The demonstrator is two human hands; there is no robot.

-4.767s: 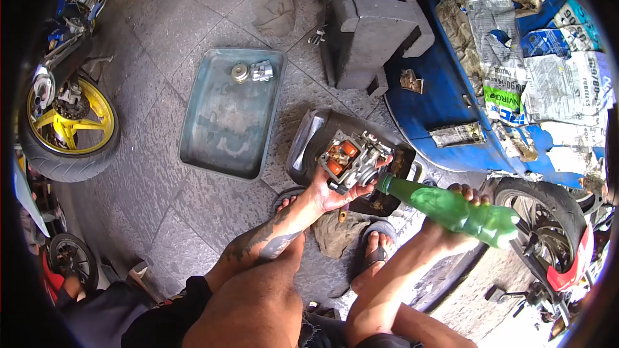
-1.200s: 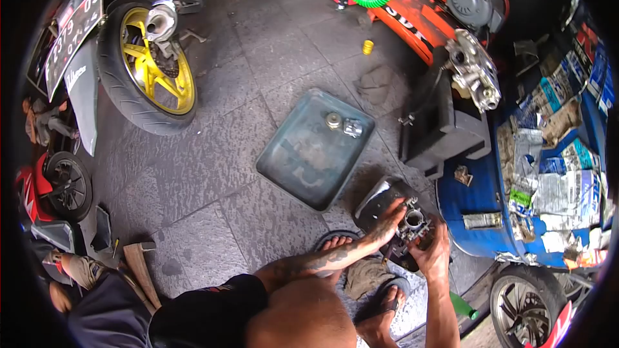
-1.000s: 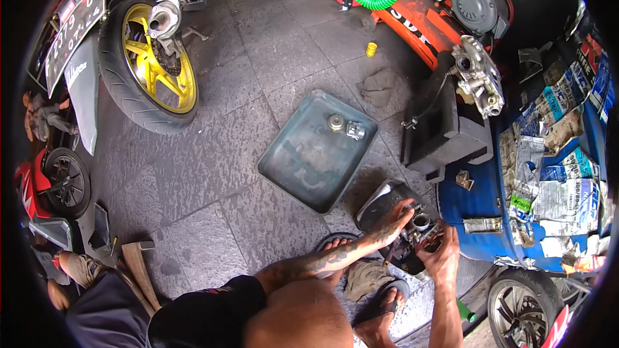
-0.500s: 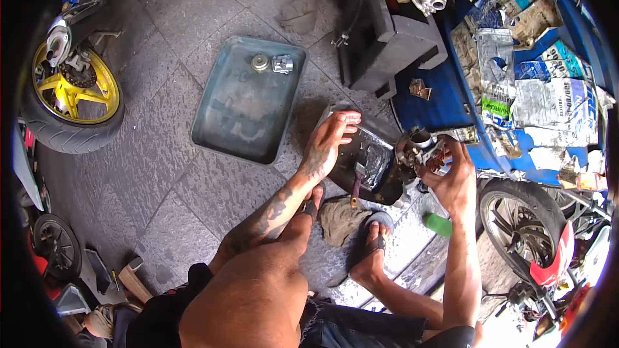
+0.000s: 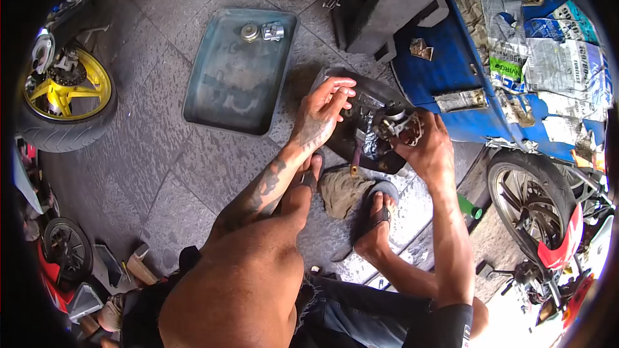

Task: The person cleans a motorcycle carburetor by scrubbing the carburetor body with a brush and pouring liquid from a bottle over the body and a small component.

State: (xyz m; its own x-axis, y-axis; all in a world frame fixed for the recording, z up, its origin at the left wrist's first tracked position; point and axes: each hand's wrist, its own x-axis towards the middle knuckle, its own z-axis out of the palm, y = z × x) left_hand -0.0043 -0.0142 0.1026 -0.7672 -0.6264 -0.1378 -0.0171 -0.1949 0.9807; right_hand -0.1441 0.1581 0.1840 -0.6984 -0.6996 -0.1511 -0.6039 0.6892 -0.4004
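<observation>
My right hand (image 5: 429, 151) grips a metal engine part with a round bore, like a carburetor (image 5: 396, 119), above the right side of a black pan (image 5: 380, 90). The fingers wrap its far and near sides, so part of it is hidden. My left hand (image 5: 325, 106) is at the pan's left edge, fingers stretched out, holding nothing; I cannot tell whether it touches the rim. A brush (image 5: 356, 158) with a worn handle leans in the pan, beside wet, shiny material.
A grey-blue tray (image 5: 192, 106) on the tiled floor holds a round metal piece (image 5: 249, 32) and a silver part (image 5: 273, 31). A brown rag (image 5: 345, 193) lies between my feet. A green bottle (image 5: 469, 207), a motorcycle wheel (image 5: 532, 200) and a blue surface (image 5: 445, 80) are rightward.
My right hand has brought the engine part leftward, further over the pan. The left hand stays by the pan's edge with its fingers extended. The camera view has shifted.
</observation>
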